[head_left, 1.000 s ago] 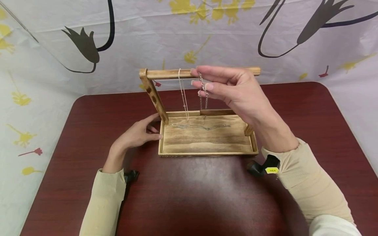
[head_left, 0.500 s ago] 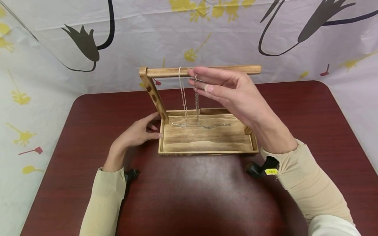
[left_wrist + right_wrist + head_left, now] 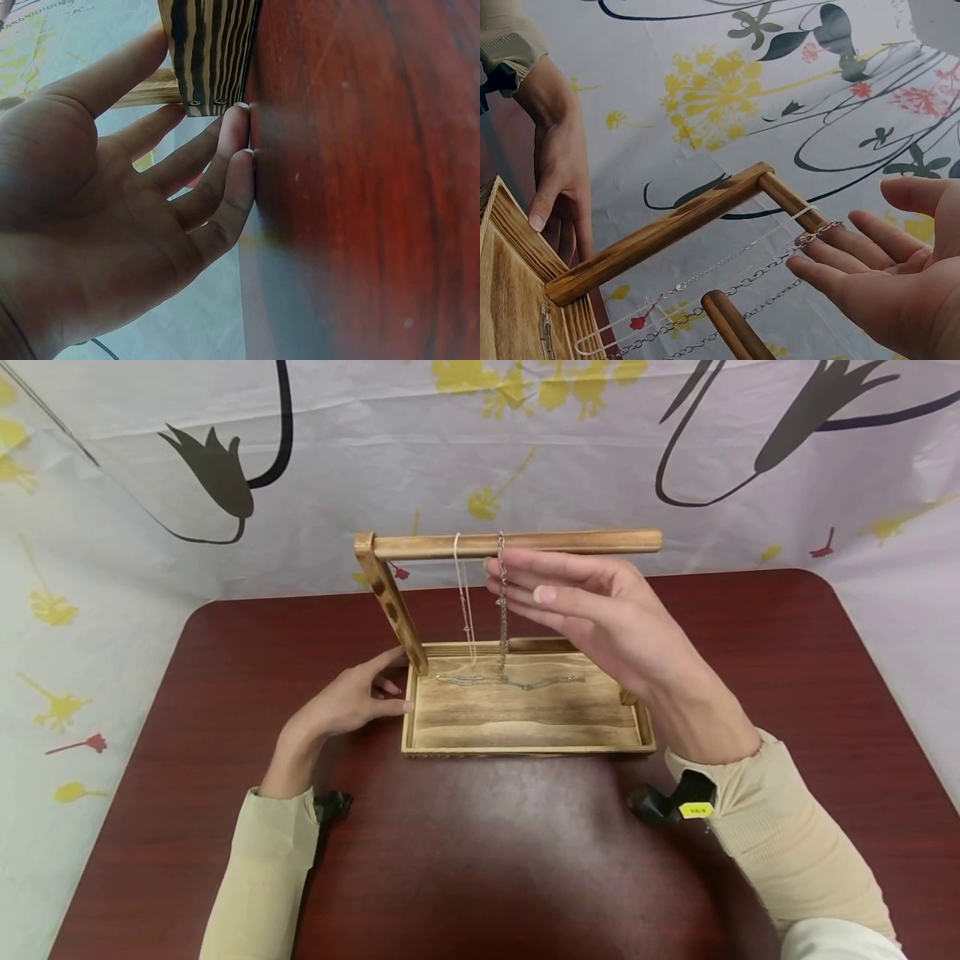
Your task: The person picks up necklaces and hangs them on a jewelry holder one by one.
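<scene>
A wooden jewelry stand has a crossbar above a shallow tray. Two necklaces hang over the bar: a fine pale one on the left and a thicker silver chain necklace to its right. My right hand reaches in just below the bar with fingers extended, the fingertips against the silver chain near its top. At the tray's left end, my left hand rests with thumb and fingertips touching the wall. In the left wrist view, the relaxed fingers lie against the tabletop beside the striped wood.
Another silver necklace lies stretched along the tray floor. The stand's left post leans up to the bar; my right hand mostly hides the right post. A dark red table carries the stand, with a printed cloth behind.
My right hand placed the silver chain over the bar, relaxed its pinch and dropped slightly below the bar. The chain now hangs straight from the bar. My left hand has stayed put.
</scene>
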{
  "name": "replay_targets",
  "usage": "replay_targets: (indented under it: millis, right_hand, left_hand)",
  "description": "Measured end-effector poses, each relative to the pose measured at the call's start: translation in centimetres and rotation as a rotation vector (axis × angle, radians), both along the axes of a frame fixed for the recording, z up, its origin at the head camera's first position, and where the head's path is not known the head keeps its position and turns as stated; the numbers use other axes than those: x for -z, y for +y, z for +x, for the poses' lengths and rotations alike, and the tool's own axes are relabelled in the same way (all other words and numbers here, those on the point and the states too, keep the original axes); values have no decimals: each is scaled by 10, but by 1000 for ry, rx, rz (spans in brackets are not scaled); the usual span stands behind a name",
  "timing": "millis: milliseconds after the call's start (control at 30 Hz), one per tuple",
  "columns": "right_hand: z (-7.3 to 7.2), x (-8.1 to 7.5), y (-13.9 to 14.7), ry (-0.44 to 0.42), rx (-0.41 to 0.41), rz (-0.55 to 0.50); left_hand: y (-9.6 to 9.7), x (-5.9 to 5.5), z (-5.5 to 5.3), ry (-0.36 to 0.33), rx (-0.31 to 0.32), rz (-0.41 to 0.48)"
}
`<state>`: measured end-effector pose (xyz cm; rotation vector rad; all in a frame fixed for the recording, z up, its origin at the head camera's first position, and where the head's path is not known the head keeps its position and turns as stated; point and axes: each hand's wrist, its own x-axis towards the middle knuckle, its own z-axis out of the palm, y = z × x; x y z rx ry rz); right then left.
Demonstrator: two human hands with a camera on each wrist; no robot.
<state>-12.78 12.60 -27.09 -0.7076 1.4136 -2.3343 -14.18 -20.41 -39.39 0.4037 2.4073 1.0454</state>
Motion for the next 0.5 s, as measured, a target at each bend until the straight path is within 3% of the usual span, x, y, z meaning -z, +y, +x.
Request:
replay_targets:
  millis: [500]
  right_hand:
    - [2, 8, 4, -51, 28, 16]
  left_hand:
    - [0, 0, 1, 2, -1, 7]
